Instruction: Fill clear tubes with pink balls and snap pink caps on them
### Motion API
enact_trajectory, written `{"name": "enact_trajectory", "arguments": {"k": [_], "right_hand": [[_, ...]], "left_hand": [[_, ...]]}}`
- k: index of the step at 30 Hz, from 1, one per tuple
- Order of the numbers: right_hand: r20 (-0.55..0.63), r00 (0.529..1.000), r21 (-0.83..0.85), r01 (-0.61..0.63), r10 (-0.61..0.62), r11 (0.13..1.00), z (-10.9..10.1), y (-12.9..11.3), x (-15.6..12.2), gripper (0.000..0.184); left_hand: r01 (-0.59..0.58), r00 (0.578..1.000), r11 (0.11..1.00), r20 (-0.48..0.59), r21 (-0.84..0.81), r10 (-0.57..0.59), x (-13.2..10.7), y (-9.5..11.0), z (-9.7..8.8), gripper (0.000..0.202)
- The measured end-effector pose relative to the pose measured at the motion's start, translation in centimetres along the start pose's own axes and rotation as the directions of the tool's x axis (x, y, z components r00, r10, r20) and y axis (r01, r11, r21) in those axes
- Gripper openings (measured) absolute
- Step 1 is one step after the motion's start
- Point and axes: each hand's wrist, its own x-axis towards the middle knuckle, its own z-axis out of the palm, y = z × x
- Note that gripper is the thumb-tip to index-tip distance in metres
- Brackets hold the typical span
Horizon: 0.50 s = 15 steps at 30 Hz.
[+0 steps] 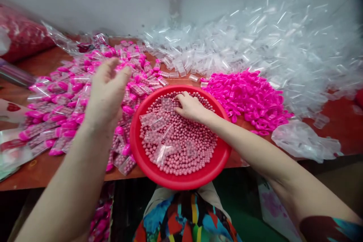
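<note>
A red basin point(181, 185) full of small pink beads point(195, 140) stands at the table's front edge. Several clear plastic tubes point(163, 153) lie on the beads. My right hand point(193, 107) reaches into the basin from the right, thumb and fingers closed about the end of one clear tube point(168, 105) at the beads' far side. To the left, my left hand point(106, 89) hangs over a heap of bead-filled tubes with pink caps point(68, 111). Its fingers and thumb are apart, and nothing shows between them.
Right of the basin is a mound of bright pink plastic caps point(246, 100). Behind it, clear tubes point(255, 41) are piled against the wall. A crumpled plastic bag point(306, 141) lies at the right front edge. A bag of red material point(25, 32) sits far left.
</note>
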Motion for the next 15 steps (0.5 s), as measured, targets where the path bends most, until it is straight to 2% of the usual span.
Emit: {"name": "enact_trajectory", "arguments": {"k": [1, 3, 7, 10, 13, 15], "right_hand": [[0.023, 1.000, -0.024, -0.002, 0.003, 1.000, 0.3, -0.1, 0.2, 0.030], [0.021, 1.000, -0.020, 0.008, -0.008, 1.000, 0.8, -0.1, 0.4, 0.025], [-0.041, 0.998, 0.152, 0.045, -0.039, 0.987, 0.4, 0.7, -0.3, 0.004], [-0.048, 0.999, 0.355, 0.039, -0.023, 0.934, -1.1, 1.0, -2.6, 0.006], [-0.026, 0.999, 0.528, 0.041, -0.032, 0.849, -2.9, 0.7, -6.2, 0.009], [-0.029, 0.999, 0.603, 0.051, -0.041, 0.796, -3.7, 0.4, -8.8, 0.012]], "left_hand": [[-0.003, 0.999, 1.000, 0.034, -0.021, 0.003, -1.3, -0.3, 0.6, 0.051], [0.100, 0.991, 0.988, 0.100, -0.119, -0.088, -4.4, -0.7, 2.2, 0.037], [0.250, 0.959, 0.939, 0.195, -0.235, -0.207, -9.6, -1.4, 5.0, 0.032], [0.254, 0.960, 0.932, 0.183, -0.257, -0.211, -11.3, -2.6, 6.4, 0.035], [0.232, 0.967, 0.944, 0.162, -0.236, -0.198, -12.1, -3.4, 7.8, 0.044], [0.297, 0.940, 0.912, 0.252, -0.282, -0.228, -12.6, -3.5, 8.5, 0.044]]}}
